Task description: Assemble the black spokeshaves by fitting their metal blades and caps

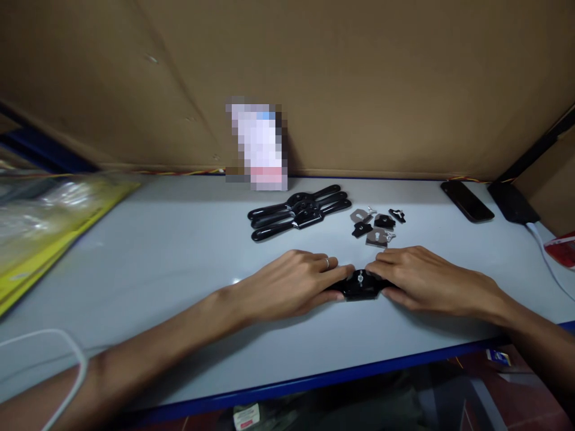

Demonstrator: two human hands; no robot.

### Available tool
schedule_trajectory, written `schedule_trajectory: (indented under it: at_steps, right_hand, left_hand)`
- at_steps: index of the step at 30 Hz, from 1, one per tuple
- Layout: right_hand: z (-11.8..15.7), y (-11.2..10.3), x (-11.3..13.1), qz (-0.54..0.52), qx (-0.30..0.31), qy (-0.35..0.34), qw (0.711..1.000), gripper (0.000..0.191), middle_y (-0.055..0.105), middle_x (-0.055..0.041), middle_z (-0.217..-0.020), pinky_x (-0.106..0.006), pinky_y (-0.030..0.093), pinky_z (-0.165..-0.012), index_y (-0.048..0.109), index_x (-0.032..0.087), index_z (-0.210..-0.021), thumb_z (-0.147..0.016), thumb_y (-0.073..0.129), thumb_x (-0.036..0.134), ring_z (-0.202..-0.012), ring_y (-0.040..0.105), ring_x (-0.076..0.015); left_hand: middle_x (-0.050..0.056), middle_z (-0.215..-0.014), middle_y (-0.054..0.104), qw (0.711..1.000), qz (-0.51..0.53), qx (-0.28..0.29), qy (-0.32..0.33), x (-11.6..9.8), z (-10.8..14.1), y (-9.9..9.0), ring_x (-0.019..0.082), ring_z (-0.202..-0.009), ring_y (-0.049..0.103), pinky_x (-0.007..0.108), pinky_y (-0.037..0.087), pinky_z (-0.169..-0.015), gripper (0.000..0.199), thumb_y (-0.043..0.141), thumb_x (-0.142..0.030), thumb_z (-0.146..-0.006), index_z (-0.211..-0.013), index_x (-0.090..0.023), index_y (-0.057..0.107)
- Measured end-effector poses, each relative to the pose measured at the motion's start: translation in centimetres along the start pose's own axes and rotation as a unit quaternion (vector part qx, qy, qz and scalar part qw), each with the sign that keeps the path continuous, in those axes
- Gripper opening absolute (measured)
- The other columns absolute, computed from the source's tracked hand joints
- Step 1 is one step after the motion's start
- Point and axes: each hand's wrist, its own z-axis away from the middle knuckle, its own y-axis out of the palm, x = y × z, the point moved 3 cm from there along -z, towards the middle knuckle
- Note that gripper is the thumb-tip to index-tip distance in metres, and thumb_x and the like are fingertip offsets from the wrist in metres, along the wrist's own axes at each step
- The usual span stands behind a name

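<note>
A black spokeshave (pixel 360 287) lies low over the white table, a silver screw showing on its middle plate. My left hand (pixel 309 278) is closed around its left handle, the thumb and fingers near the middle plate. On the other side my right hand (pixel 420 278) grips the right handle, which is mostly hidden under the fingers. Beyond the hands rest several black spokeshave bodies (pixel 274 229), set side by side. To their right is a loose group of small parts: grey steel blades (pixel 376 239), black cap plates (pixel 362 229) and silver screws (pixel 390 237).
A dark phone (pixel 467 201) and a black box-like device (pixel 513 202) with a white cable (pixel 545 257) are at the right back. A blurred-out upright pack (pixel 263 146) stands against the cardboard wall (pixel 359 90). Clear plastic bags (pixel 40 221) over yellow material occupy the left.
</note>
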Motion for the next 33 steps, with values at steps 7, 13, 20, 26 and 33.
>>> schedule_trajectory:
  at_steps: [7,13,20,26,33]
  right_hand:
    - [0.0,-0.13,0.05,-0.003,-0.012,-0.005,1.0,0.028,0.068,-0.008,-0.1,-0.035,0.047,-0.075,0.065,0.015,-0.11,-0.086,0.053,0.007,-0.088,0.066,-0.0231]
    - [0.07,-0.09,0.09,-0.005,-0.002,0.004,1.0,0.028,0.068,-0.0074,-0.1,-0.035,0.047,-0.075,0.064,0.015,-0.11,-0.086,0.051,0.007,-0.089,0.066,-0.0232]
    - [0.03,-0.12,0.11,-0.009,0.001,0.009,1.0,0.025,0.068,-0.007,-0.101,-0.034,0.046,-0.075,0.061,0.017,-0.107,-0.087,0.049,0.008,-0.089,0.066,-0.0224]
    - [0.36,-0.22,0.2,0.009,-0.008,0.051,0.999,0.016,0.068,-0.0059,-0.09,-0.031,0.04,-0.063,0.054,0.018,-0.101,-0.087,0.05,0.01,-0.076,0.064,-0.0213]
    - [0.31,-0.11,0.31,0.026,-0.019,0.02,0.999,0.019,0.067,-0.0048,-0.092,-0.031,0.039,-0.066,0.057,0.019,-0.1,-0.086,0.051,0.007,-0.078,0.064,-0.0202]
  left_hand:
    - [0.005,-0.091,0.069,1.0,0.003,-0.01,0.001,-0.04,0.0,0.05,0.019,-0.072,0.067,0.032,0.047,-0.062,0.046,0.023,-0.047,-0.107,-0.127,-0.017,0.053]
    - [0.005,-0.089,0.069,1.0,-0.003,-0.018,0.004,-0.08,0.0,-0.1,0.018,-0.07,0.066,0.032,0.047,-0.062,0.047,0.022,-0.047,-0.108,-0.125,-0.017,0.055]
    - [0.005,-0.089,0.069,1.0,0.0,-0.004,-0.003,-0.02,-0.04,-0.05,0.019,-0.071,0.066,0.032,0.047,-0.062,0.045,0.024,-0.046,-0.107,-0.126,-0.017,0.054]
    - [0.006,-0.092,0.069,1.0,-0.002,-0.003,-0.004,0.01,0.01,0.03,0.018,-0.073,0.067,0.03,0.048,-0.065,0.043,0.028,-0.046,-0.107,-0.127,-0.018,0.053]
    - [0.004,-0.088,0.068,1.0,0.0,0.001,-0.005,-0.04,-0.04,-0.1,0.017,-0.071,0.065,0.03,0.047,-0.063,0.041,0.03,-0.045,-0.107,-0.126,-0.017,0.053]
